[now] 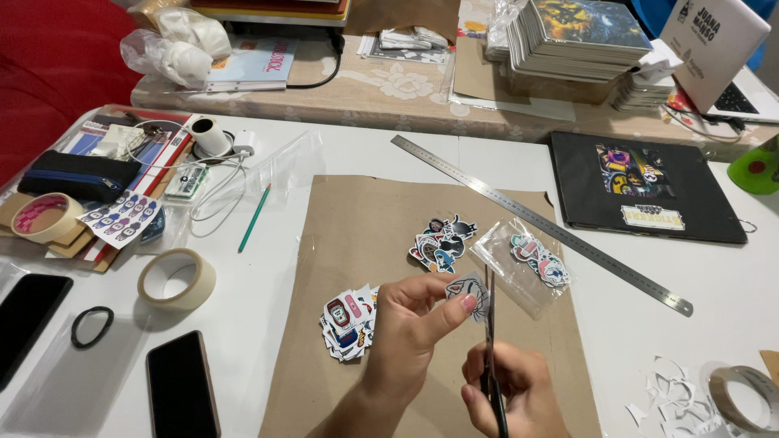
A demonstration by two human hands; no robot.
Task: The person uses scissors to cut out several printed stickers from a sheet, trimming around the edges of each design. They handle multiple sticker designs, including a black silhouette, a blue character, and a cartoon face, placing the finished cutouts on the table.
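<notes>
Brown kraft paper sheet (357,235) on a white tabletop (268,300), two hands cutting out one sticker (469,292).

Left hand (414,328) pinches the small printed paper sticker; right hand (511,389) is clenched around scissors (489,324), blades running straight away from the person, tips far. Two loose sticker piles (349,320) (440,242) and one clear bag of stickers (531,261) lie on the paper, beside one long steel ruler (544,223) lying diagonally.

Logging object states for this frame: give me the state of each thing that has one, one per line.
left hand: pinching a sticker
right hand: gripping scissors, blades at the sticker
clear bag: lying flat, stickers inside
laptop: lid open
phone: screen dark
tape roll: lying flat on the table
green pencil: lying loose
</notes>
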